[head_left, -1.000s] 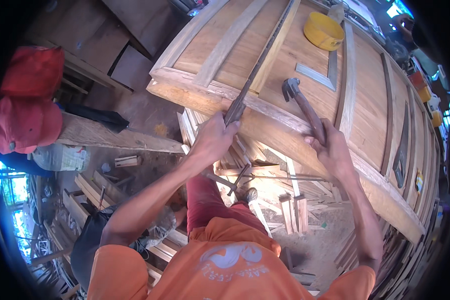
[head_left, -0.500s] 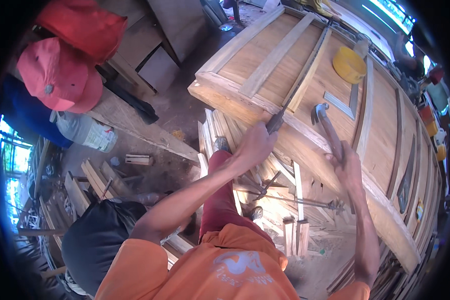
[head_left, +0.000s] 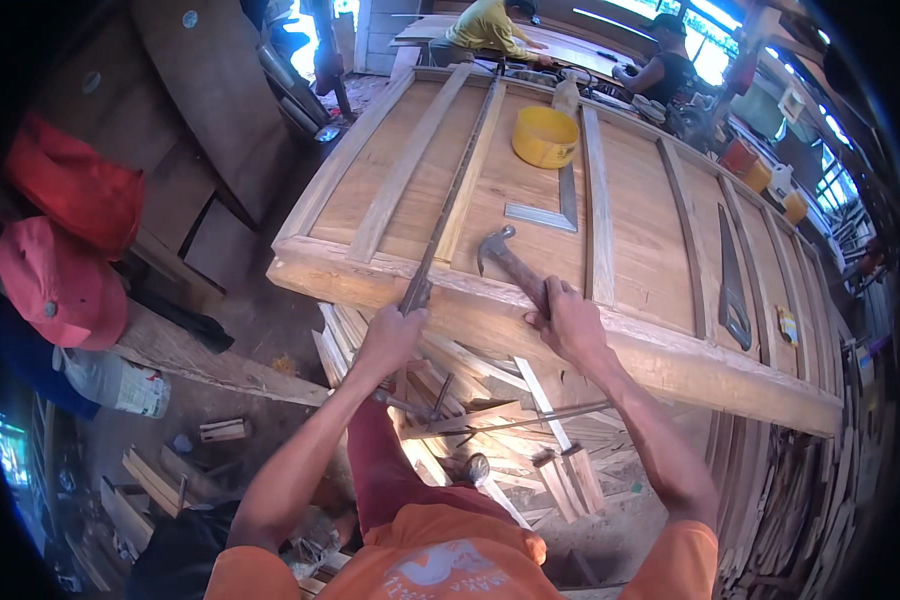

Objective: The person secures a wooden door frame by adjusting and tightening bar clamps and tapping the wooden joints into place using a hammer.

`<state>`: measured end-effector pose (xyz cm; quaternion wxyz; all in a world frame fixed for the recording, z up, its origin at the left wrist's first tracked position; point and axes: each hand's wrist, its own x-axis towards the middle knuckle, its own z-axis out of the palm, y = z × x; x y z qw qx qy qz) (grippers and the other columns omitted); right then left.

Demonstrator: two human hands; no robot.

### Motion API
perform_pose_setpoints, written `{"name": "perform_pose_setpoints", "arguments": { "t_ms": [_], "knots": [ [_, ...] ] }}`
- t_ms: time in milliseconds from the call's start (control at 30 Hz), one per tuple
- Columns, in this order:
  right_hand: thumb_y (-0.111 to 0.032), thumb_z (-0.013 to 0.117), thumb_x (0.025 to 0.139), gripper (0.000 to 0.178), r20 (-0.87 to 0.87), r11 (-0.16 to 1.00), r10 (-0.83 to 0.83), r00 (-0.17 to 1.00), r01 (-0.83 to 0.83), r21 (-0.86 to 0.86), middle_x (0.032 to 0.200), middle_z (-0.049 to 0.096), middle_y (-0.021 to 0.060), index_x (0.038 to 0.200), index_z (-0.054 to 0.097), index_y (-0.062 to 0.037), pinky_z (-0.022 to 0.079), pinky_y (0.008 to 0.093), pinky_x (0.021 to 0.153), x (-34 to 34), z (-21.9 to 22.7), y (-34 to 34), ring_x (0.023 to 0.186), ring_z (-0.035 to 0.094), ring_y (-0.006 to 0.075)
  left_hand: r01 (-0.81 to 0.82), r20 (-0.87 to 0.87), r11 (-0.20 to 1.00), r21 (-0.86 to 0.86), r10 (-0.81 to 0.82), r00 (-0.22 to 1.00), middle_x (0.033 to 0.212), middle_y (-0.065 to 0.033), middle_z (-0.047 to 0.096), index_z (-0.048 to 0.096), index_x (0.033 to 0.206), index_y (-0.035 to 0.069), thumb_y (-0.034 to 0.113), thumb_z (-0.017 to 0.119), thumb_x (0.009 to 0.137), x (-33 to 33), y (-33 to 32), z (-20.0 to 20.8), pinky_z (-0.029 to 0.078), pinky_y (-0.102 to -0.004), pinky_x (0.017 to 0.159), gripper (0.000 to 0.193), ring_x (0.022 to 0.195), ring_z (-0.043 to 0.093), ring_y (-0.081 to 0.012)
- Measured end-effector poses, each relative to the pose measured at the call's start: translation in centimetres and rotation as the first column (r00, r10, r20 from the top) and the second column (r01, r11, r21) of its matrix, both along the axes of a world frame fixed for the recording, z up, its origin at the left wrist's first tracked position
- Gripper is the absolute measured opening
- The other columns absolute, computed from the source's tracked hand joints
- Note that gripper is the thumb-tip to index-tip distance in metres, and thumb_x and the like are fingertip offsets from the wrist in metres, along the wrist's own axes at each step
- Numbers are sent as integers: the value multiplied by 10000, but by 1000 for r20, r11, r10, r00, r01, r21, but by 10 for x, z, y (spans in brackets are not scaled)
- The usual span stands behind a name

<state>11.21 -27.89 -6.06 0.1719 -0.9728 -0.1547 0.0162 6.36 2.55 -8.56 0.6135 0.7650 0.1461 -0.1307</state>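
Note:
My left hand (head_left: 392, 338) is closed around the near end of a long dark metal bar clamp (head_left: 457, 190), at the panel's front edge. The bar runs away from me across a framed wooden panel (head_left: 640, 240), beside a pale slat. In my right hand (head_left: 574, 322) is a claw hammer (head_left: 515, 265), gripped by its wooden handle. Its metal head is above the panel, a little right of the bar. Beyond the hammer lie a metal try square (head_left: 540, 216) and a yellow round tub (head_left: 546, 138). A handsaw (head_left: 734, 290) rests farther right on the panel.
Wood offcuts (head_left: 490, 420) litter the floor around my legs below the panel. To the left are a pink cap (head_left: 58, 285), a red bag (head_left: 75, 185) and a plastic bottle (head_left: 120, 382). Two people (head_left: 480, 38) work beyond the panel's far side.
The view has swung right and up, bringing the people at the back into fuller sight. The hammer head is slightly closer to the bar clamp. My left hand keeps its hold on the clamp.

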Motion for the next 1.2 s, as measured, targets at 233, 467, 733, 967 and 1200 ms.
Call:
{"name": "perform_pose_setpoints", "arguments": {
  "t_ms": [233, 467, 733, 967, 1200],
  "knots": [
    [-217, 815, 890, 441, -25, 999, 35, 999, -35, -1, 1039, 669, 284, 1112, 528, 33, 546, 580, 772, 2, 6, -3, 922, 681, 515, -45, 32, 990, 135, 41, 999, 704, -58, 617, 619, 953, -19, 300, 604, 1024, -9, -4, 1, 481, -313, 497, 328, 542, 585, -136],
    [-277, 839, 882, 412, -42, 994, 18, 999, -14, 113, 987, 679, 264, 1035, 568, -6, 510, 567, 744, -7, 8, -8, 894, 659, 505, 1, 30, 979, 205, -7, 1000, 769, -147, 700, 677, 1145, -58, 344, 609, 987, -14, -2, -8, 542, -426, 695, 437, 737, 712, -276],
    [-324, 711, 1020, 422, -67, 974, 45, 997, -29, 223, 836, 688, 275, 1201, 598, 40, 555, 495, 611, -61, 52, -43, 663, 683, 421, -31, 2, 993, 117, 31, 1000, 744, -100, 654, 642, 1196, -85, 456, 608, 1023, -18, -7, 12, 555, -352, 597, 570, 640, 679, -195],
    [-568, 576, 1037, 573, -60, 902, 394, 917, -398, -168, 842, 696, 287, 1035, 555, 4, 562, 532, 616, -68, 39, -49, 761, 700, 500, -45, 25, 989, 144, 42, 999, 706, -72, 626, 648, 891, -33, 664, 447, 1061, -19, -7, 12, 489, -301, 508, 745, 559, 601, -132],
    [-595, 505, 1056, 617, 28, 785, 560, 828, -519, -338, 813, 709, 239, 1018, 564, 17, 580, 502, 582, -56, 14, -36, 683, 728, 420, -34, 77, 983, 180, 21, 997, 718, -90, 639, 657, 915, -41, 642, 386, 1091, -19, -4, -3, 501, -320, 505, 755, 552, 612, -153]
  ]
}}
